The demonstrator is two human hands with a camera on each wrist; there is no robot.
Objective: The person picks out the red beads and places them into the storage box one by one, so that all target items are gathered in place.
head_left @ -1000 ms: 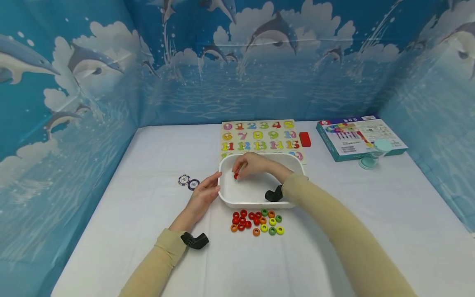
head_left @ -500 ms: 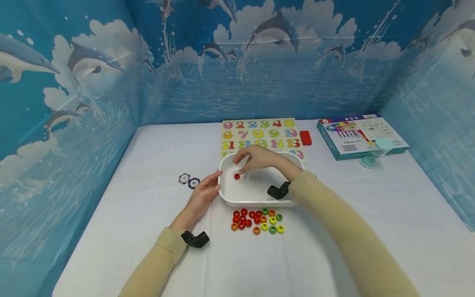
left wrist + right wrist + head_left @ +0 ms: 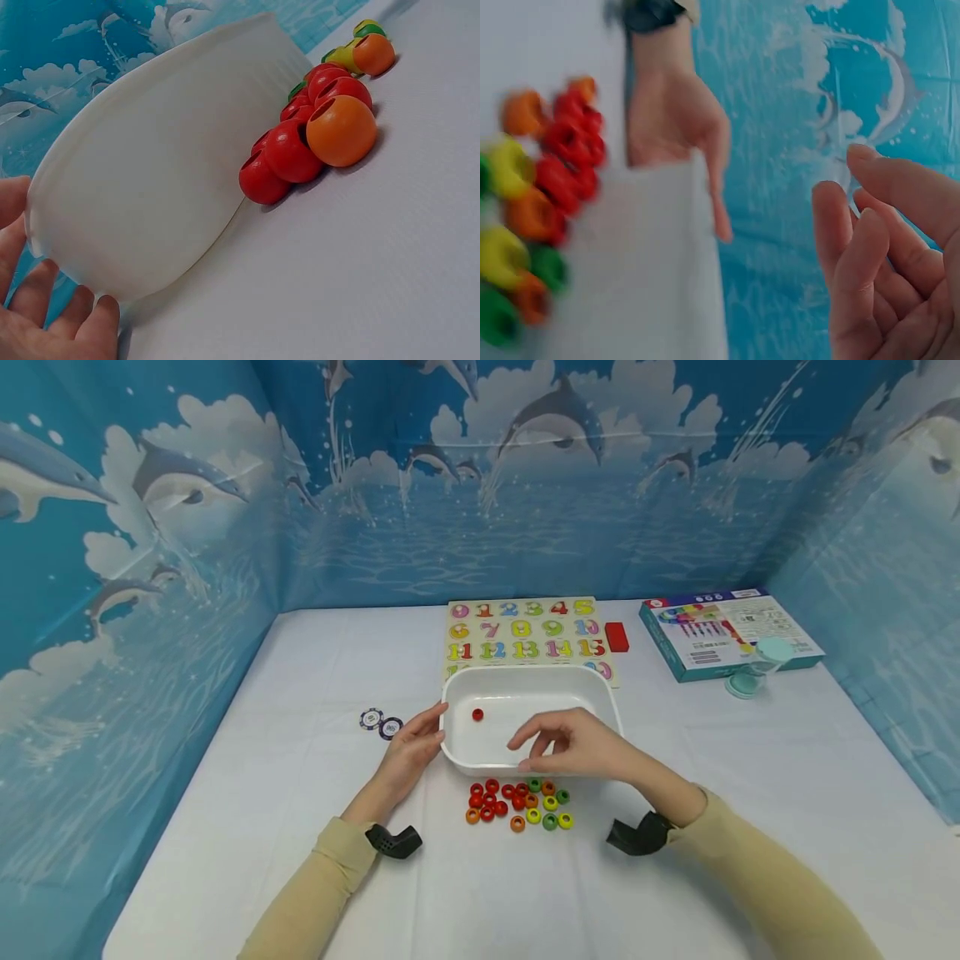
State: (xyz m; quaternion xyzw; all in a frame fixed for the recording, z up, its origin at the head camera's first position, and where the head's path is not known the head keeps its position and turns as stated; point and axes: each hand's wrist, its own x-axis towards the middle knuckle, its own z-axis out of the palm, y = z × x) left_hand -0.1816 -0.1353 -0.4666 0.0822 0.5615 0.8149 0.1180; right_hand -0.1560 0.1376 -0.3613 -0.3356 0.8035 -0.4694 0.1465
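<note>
A white rectangular tray (image 3: 480, 760) stands mid-table with one red bead (image 3: 477, 715) inside, toward its left end. My left hand (image 3: 408, 757) lies against the tray's left end; in the left wrist view its fingertips (image 3: 82, 296) touch the outer wall and rim. Over the tray's near side hovers my right hand (image 3: 573, 743), fingers loosely bent and nothing between them, as the right wrist view also shows. Just in front of the tray, a cluster of red, orange, yellow and green beads (image 3: 501, 808) lies on the cloth.
Behind the tray lies a number puzzle board (image 3: 521, 629), with a red block (image 3: 617, 637) beside it. A flat toy box (image 3: 731, 635) and a teal-capped sand timer (image 3: 757, 668) are at the back right. Two poker chips (image 3: 381, 723) sit left of my left hand.
My right hand has let go of the red bead inside the tray and moved right and toward me, over the near rim. My left hand has stayed at the tray's end.
</note>
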